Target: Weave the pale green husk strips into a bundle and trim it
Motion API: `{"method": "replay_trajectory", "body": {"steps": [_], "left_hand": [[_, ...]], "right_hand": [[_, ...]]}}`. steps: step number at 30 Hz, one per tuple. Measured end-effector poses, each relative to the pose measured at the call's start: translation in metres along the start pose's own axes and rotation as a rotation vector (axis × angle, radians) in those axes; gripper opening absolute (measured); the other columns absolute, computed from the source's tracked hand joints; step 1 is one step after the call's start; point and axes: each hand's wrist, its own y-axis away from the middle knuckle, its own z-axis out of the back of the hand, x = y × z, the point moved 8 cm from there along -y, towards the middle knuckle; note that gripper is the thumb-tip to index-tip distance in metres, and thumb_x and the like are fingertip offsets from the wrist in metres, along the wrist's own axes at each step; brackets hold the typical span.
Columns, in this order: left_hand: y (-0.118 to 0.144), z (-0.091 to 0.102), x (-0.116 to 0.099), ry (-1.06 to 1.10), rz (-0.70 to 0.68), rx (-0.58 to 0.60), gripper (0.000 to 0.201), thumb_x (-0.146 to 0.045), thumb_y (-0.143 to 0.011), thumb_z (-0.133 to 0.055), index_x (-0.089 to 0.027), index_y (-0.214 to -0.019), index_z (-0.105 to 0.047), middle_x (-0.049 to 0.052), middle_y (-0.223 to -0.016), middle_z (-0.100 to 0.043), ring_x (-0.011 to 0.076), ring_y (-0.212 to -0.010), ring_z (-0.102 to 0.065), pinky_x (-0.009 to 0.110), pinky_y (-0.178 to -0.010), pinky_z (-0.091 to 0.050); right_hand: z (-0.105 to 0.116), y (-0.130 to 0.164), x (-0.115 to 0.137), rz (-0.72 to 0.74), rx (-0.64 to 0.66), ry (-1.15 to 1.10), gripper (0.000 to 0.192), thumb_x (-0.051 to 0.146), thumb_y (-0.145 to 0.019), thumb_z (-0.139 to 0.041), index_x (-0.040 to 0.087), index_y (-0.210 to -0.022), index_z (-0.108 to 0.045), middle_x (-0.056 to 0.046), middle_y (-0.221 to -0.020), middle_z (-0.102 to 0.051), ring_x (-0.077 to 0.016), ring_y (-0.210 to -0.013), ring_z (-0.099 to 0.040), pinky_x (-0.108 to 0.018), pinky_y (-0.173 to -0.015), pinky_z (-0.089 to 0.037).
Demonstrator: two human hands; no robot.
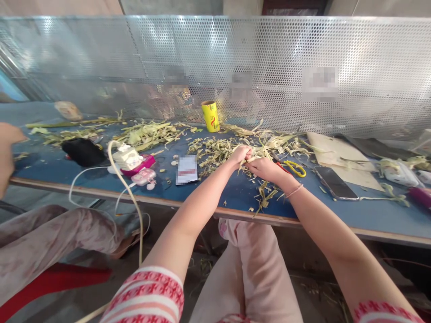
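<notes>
My left hand (241,154) and my right hand (264,168) meet over the table, both with fingers closed on pale green plant strips. Most of what they grip is hidden by the fingers. Around and behind them spreads a heap of shredded plant strips (215,150), with longer pale leaves (279,142) to the right. A smaller tuft of shreds (266,196) lies in front of my right hand, near the table edge. Just right of that hand rests a tool with a yellow loop handle (296,168) and a red part, partly covered.
A yellow roll (210,117) stands behind the heap. A small card or screen (186,169), plugs on a power strip (129,159) and a cable lie left; a phone (336,183) and cardboard (340,157) lie right. A perforated metal panel (286,49) closes the back. Another person sits left.
</notes>
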Motion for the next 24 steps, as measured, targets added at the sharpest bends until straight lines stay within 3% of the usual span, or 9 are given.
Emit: {"method": "replay_trajectory", "body": {"steps": [12,19,24], "left_hand": [[-0.006,0.007,0.0,0.015,-0.041,-0.01,0.032,-0.002,-0.073,-0.033,-0.017,-0.045,-0.027,-0.006,-0.043,-0.022,0.0027,-0.035,-0.021,0.016,-0.039,-0.012],[0.003,-0.002,-0.002,-0.047,-0.037,0.156,0.028,-0.001,-0.07,-0.034,-0.015,-0.046,-0.033,-0.004,-0.045,-0.027,0.0023,-0.038,-0.024,0.015,-0.04,-0.018],[0.002,0.002,0.007,-0.085,0.054,0.211,0.016,-0.003,-0.064,-0.037,-0.016,-0.057,-0.041,-0.003,-0.05,-0.036,0.006,-0.042,-0.033,0.016,-0.042,-0.032]], "right_hand": [[0.0,-0.002,0.0,-0.028,-0.003,-0.047,0.041,0.026,-0.093,-0.037,0.019,-0.052,-0.039,0.002,-0.052,-0.041,-0.0099,-0.052,-0.034,-0.026,-0.058,-0.025],[-0.007,0.003,-0.005,-0.018,0.001,-0.143,0.04,0.026,-0.089,-0.039,0.019,-0.05,-0.032,0.003,-0.05,-0.037,-0.0092,-0.051,-0.032,-0.026,-0.057,-0.026],[-0.007,0.004,-0.029,-0.125,-0.045,-0.27,0.039,0.039,-0.091,-0.037,0.019,-0.057,-0.041,0.001,-0.056,-0.045,-0.0107,-0.056,-0.04,-0.025,-0.059,-0.031]]}}
